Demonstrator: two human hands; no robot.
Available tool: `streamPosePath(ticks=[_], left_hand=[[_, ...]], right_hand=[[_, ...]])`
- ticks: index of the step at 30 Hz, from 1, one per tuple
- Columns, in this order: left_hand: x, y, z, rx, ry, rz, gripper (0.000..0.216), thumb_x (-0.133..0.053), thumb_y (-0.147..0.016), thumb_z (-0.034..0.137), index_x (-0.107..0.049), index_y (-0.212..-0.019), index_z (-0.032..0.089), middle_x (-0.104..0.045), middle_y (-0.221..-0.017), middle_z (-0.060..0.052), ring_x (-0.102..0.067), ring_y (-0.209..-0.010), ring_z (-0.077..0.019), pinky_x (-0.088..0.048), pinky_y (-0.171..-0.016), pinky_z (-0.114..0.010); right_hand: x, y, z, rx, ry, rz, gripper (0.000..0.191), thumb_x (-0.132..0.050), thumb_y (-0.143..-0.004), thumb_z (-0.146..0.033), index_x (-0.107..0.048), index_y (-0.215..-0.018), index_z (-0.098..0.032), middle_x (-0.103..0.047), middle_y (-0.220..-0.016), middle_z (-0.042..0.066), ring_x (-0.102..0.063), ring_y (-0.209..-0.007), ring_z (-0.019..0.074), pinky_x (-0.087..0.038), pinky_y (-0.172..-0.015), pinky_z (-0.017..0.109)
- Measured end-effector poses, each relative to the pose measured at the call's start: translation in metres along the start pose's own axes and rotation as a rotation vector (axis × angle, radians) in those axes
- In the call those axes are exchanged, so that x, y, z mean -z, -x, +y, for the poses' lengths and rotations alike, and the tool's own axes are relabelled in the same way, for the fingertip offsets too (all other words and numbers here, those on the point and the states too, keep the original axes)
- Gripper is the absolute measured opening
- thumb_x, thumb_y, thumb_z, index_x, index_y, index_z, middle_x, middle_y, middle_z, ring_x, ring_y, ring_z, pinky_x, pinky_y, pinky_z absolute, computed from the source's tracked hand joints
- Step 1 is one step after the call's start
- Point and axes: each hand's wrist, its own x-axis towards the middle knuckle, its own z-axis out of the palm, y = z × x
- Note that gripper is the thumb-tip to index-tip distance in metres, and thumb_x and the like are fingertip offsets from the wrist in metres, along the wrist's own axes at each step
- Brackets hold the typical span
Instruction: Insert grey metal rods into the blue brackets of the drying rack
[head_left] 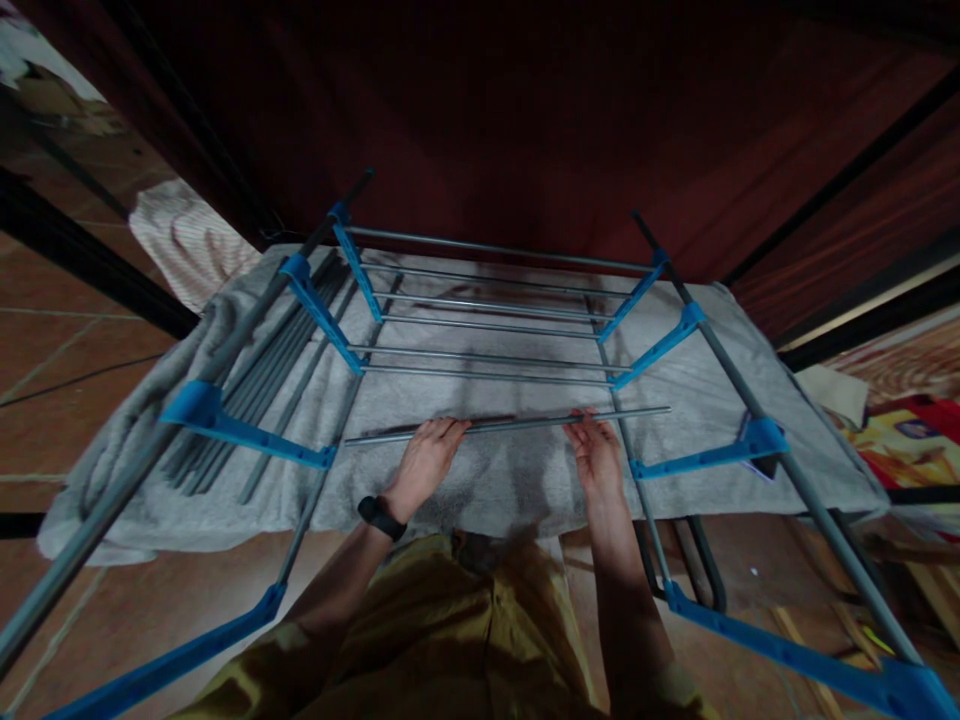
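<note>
Rod (pixel 517 424): smooth, faintly glossy metal; brackets (pixel 259 434): matt plastic; blanket (pixel 495 490): rough, fluffy cloth.

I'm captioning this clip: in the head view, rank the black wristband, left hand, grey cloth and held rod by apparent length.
1. Grey cloth, spanning most of the view's width.
2. Held rod, partly hidden.
3. Left hand.
4. Black wristband.

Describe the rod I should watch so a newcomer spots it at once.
Find the grey blanket, then the left hand and right hand over its near part. The rod runs between them, held by both. Unlike the crossbars beyond it, which dip rightward in this view, it rises rightward.
</note>
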Motion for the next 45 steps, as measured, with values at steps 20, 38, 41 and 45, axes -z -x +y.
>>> streamPosePath(ticks=[20,38,41,45], left_hand=[[-0.018,0.002,-0.018,-0.022,-0.264,-0.128,0.042,-0.040,-0.091,0.008,-0.061,-0.125,0.020,-0.066,-0.113,-0.011,-0.059,-0.105,-0.0249,-0.043,-0.098,-0.043],[-0.023,0.005,-0.017,0.026,-0.270,-0.143,0.040,-0.038,-0.093,0.010,-0.060,-0.125,0.019,-0.068,-0.111,-0.010,-0.061,-0.103,-0.0251,-0.044,-0.095,-0.041],[-0.024,0.006,-0.021,0.064,-0.216,-0.096,0.034,-0.040,-0.095,0.016,-0.060,-0.122,0.018,-0.068,-0.108,-0.010,-0.061,-0.101,-0.0258,-0.046,-0.093,-0.041],[-0.024,0.010,-0.029,0.101,-0.102,-0.029,0.027,-0.044,-0.095,0.023,-0.060,-0.117,0.019,-0.068,-0.108,-0.010,-0.062,-0.100,-0.0254,-0.048,-0.091,-0.040]], right_hand=[[0.013,-0.008,0.011,0.014,0.017,0.067,0.019,-0.072,-0.078,-0.024,-0.056,-0.068,-0.025,-0.064,-0.070,-0.007,-0.064,-0.066,0.0105,-0.058,-0.078,0.030],[0.023,-0.008,0.015,-0.069,-0.054,0.049,0.015,-0.071,-0.075,-0.014,-0.063,-0.081,-0.025,-0.071,-0.087,-0.003,-0.069,-0.081,0.0119,-0.059,-0.078,0.028],[0.024,-0.009,0.016,-0.063,-0.070,0.074,0.015,-0.073,-0.074,-0.017,-0.061,-0.079,-0.025,-0.071,-0.084,-0.003,-0.068,-0.076,0.0116,-0.059,-0.076,0.028],[0.020,-0.006,0.015,-0.065,-0.064,0.094,0.019,-0.077,-0.073,-0.021,-0.058,-0.074,-0.024,-0.070,-0.078,-0.004,-0.067,-0.071,0.0121,-0.059,-0.076,0.029]])
